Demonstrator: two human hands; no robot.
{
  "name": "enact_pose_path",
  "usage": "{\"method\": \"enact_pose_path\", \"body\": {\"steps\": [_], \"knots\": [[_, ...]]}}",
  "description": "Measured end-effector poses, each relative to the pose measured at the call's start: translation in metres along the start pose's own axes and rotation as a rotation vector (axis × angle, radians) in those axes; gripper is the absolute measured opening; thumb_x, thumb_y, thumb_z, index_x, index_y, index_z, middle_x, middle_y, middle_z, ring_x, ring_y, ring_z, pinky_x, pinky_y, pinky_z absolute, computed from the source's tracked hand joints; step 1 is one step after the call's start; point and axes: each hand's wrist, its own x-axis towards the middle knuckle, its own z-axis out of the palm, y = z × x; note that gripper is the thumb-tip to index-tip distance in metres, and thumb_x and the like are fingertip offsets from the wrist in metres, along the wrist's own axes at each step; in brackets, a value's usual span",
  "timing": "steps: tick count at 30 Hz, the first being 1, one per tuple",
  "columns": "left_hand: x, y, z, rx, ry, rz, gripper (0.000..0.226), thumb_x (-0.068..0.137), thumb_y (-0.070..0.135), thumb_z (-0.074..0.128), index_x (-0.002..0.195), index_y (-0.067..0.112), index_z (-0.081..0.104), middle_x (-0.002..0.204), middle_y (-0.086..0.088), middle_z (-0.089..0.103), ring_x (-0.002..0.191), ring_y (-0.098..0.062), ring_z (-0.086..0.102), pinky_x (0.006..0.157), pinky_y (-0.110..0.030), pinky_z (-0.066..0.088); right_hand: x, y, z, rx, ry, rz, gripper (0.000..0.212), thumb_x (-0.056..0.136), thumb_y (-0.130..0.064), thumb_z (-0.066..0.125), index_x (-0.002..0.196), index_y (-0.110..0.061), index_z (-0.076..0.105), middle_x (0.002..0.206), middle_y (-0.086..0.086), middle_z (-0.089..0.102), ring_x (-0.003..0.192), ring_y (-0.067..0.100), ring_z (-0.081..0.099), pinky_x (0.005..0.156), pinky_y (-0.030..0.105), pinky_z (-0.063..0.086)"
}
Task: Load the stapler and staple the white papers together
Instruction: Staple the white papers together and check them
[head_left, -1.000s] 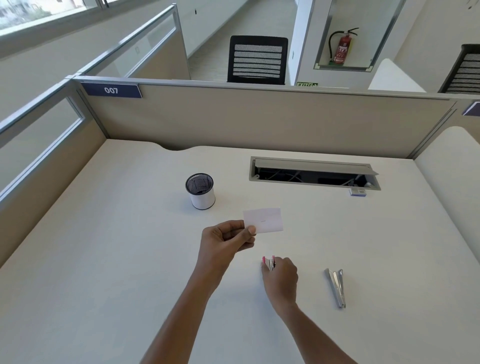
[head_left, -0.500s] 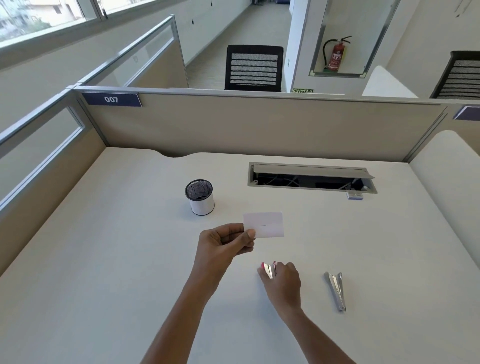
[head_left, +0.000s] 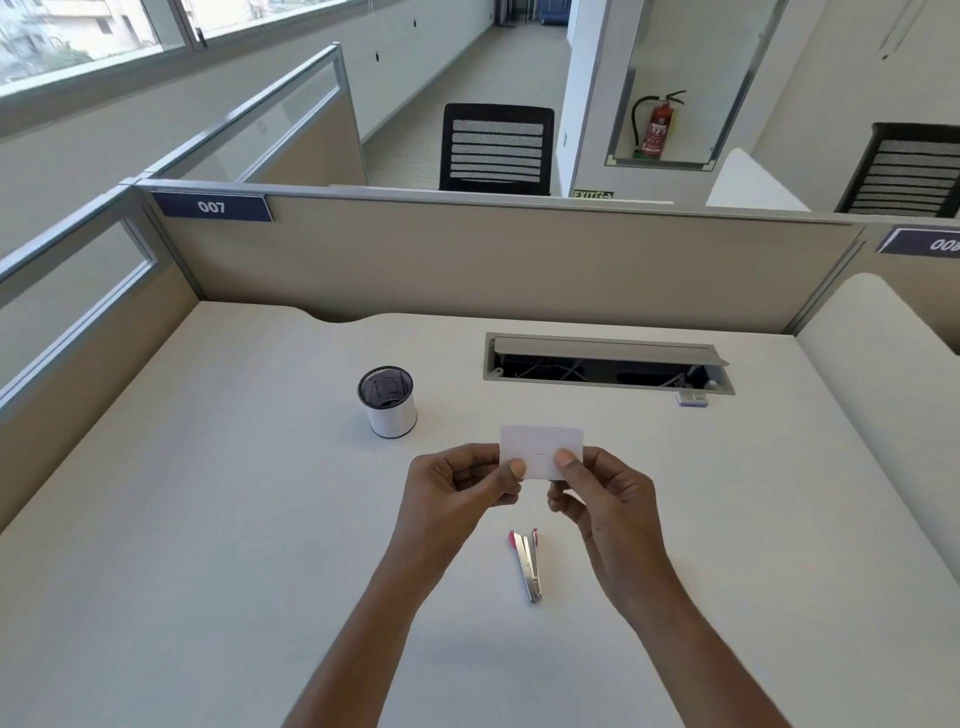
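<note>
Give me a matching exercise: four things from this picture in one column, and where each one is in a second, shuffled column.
Things
1. small white paper card
2. pink and silver metal stapler
3. round black-and-white mesh pen cup
4. small blue and white box

Places
A. stands upright on the white desk, left of the card
B. sits by the right end of the grey cable slot
C. pinched by the left hand and the right hand
D. lies flat between the forearms

Pairs: 1-C, 2-D, 3-A, 4-B
</note>
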Motion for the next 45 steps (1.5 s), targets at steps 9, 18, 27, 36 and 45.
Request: {"method": "enact_pose_path", "body": {"steps": [9, 18, 27, 36, 45], "knots": [[-0.001, 0.006, 0.020, -0.023, -0.119, -0.056, 0.023, 0.090, 0.022, 0.074, 0.110, 0.010, 0.080, 0.098, -0.014, 0.078, 0.087, -0.016, 0.071, 0.073, -0.031, 0.057, -0.006, -0.004, 0.000, 0.014, 0.068, -0.047, 0.013, 0.091, -0.008, 0.070, 0.080, -0.005, 0.077, 0.070, 0.014, 0.064, 0.065, 0.022, 0.054, 0.070, 0.034, 0.051], [-0.005, 0.003, 0.041, -0.199, -0.004, -0.120, 0.019, 0.091, 0.020, 0.074, 0.105, 0.009, 0.079, 0.088, -0.009, 0.074, 0.083, -0.016, 0.068, 0.067, -0.030, 0.055, -0.009, -0.005, -0.003, 0.003, 0.041, -0.074, 0.012, 0.092, -0.010, 0.069, 0.087, -0.006, 0.079, 0.074, 0.013, 0.069, 0.068, 0.023, 0.056, 0.074, 0.038, 0.051], [-0.009, 0.001, 0.052, -0.077, 0.284, 0.076, 0.025, 0.086, 0.022, 0.081, 0.109, 0.018, 0.073, 0.098, 0.001, 0.077, 0.092, -0.017, 0.073, 0.075, -0.030, 0.061, -0.004, -0.009, -0.008, -0.130, 0.200, -0.149, 0.012, 0.092, -0.010, 0.071, 0.083, -0.008, 0.078, 0.067, 0.005, 0.069, 0.063, 0.018, 0.058, 0.066, 0.033, 0.052], [-0.025, 0.010, 0.078, 0.012, 0.163, 0.229, 0.016, 0.092, 0.025, 0.074, 0.108, 0.022, 0.077, 0.104, 0.004, 0.080, 0.107, -0.012, 0.073, 0.087, -0.028, 0.061, -0.008, -0.018, 0.002, -0.689, 0.350, -0.740, 0.009, 0.091, -0.010, 0.073, 0.097, -0.012, 0.079, 0.081, -0.002, 0.067, 0.069, 0.013, 0.065, 0.060, 0.026, 0.053], [-0.019, 0.021, 0.078, -0.078, 0.120, 0.201, 0.017, 0.099, 0.018, 0.066, 0.107, 0.013, 0.080, 0.102, -0.004, 0.081, 0.101, -0.026, 0.076, 0.089, -0.043, 0.061, -0.015, -0.013, 0.002, -0.888, 0.142, -0.864, 0.038, 0.091, -0.019, 0.067, 0.128, -0.006, 0.068, 0.102, 0.003, 0.062, 0.088, 0.019, 0.061, 0.072, 0.026, 0.054]]}}
